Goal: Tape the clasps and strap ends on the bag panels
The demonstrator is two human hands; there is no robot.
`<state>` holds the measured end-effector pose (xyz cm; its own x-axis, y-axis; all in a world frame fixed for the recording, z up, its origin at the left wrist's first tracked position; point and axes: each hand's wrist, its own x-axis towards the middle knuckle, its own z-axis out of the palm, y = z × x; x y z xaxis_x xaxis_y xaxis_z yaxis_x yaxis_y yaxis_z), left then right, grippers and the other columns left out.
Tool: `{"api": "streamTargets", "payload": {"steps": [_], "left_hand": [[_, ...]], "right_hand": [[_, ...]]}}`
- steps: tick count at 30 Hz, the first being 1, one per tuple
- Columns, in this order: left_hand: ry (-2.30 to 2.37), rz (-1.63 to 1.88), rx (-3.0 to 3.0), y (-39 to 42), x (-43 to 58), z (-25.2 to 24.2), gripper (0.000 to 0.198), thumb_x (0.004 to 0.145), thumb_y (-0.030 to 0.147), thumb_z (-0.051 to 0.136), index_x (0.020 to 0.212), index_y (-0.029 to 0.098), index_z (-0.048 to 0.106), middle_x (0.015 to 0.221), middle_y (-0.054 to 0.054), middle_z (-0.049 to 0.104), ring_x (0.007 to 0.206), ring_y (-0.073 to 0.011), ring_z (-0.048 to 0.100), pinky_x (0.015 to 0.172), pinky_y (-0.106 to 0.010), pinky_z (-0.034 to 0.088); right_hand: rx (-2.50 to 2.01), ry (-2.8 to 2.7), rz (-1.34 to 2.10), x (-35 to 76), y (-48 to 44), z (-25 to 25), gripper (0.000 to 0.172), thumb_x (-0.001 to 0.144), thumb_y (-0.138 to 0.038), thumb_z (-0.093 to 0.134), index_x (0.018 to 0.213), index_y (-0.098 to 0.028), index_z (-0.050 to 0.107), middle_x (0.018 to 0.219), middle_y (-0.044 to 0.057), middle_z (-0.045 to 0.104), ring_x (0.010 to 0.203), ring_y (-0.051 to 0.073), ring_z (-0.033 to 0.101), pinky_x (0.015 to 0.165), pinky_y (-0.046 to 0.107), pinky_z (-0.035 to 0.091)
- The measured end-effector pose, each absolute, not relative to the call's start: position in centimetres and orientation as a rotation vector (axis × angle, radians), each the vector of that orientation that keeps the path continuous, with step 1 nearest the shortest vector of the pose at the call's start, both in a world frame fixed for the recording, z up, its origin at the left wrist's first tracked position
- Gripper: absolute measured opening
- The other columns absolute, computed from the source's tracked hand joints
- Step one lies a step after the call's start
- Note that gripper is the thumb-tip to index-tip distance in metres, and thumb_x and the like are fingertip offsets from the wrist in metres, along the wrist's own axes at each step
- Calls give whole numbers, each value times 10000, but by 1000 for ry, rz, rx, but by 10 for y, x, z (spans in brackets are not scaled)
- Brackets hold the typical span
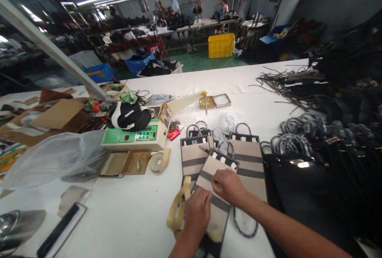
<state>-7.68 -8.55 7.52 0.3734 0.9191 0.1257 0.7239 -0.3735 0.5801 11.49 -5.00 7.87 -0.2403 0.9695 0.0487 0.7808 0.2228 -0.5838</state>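
Note:
A beige bag panel [204, 176] with dark grey stripes and a black top edge lies at a slant on the white table. My right hand [228, 185] rests over its upper middle, fingers curled closed. Lower and to the left, my left hand [197, 211] is closed above the same panel. Whatever either hand pinches is hidden by the fingers. A loop of cream tape [173, 215] stands right beside my left hand and passes behind it. Two similar striped bags lie partly under the slanted one: a left bag [191, 155] and a right bag [246, 152], with dark patterned handles.
Black bags [301, 194] crowd the right side. At the left are a green-panelled machine [143, 134], a tape roll [155, 162], an open cardboard tray [137, 161] and clear plastic [59, 154]. A hammer [205, 102] lies behind, near small boxes. Co-workers are far back.

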Motion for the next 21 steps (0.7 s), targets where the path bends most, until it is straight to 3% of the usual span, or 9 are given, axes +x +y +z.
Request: {"api": "streamTargets", "payload": {"steps": [4, 8, 14, 21], "left_hand": [[1400, 650, 1901, -69, -75, 54, 235, 999, 274, 490, 836, 211, 647, 812, -18, 646, 773, -157, 601, 716, -287, 404], [1398, 555, 1554, -57, -77, 19, 190, 948, 310, 538, 861, 201, 666, 830, -25, 671, 777, -168, 601, 716, -292, 418], [1416, 441, 1465, -65, -88, -17, 157, 848, 209, 528, 924, 205, 665, 913, -31, 701, 842, -190, 611, 766, -307, 420], [1440, 411, 1430, -63, -88, -21, 173, 811, 188, 539, 914, 208, 677, 945, -37, 715, 891, -211, 627, 791, -321, 424]], "right_hand": [[-1685, -1636, 903, 121, 24, 64, 211, 903, -312, 562, 746, -221, 670, 769, 24, 669, 719, 181, 593, 673, 306, 403], [-1574, -1540, 1032, 105, 106, 45, 234, 900, -395, 596, 822, -218, 727, 838, 15, 689, 802, 180, 617, 734, 288, 430], [-1666, -1697, 898, 74, 162, 1, 200, 907, -348, 607, 830, -228, 747, 864, 22, 670, 812, 175, 600, 741, 288, 407], [-1676, -1866, 638, 67, 162, -13, 173, 949, -361, 609, 927, -243, 733, 892, 31, 650, 923, 197, 581, 801, 297, 395]]}}
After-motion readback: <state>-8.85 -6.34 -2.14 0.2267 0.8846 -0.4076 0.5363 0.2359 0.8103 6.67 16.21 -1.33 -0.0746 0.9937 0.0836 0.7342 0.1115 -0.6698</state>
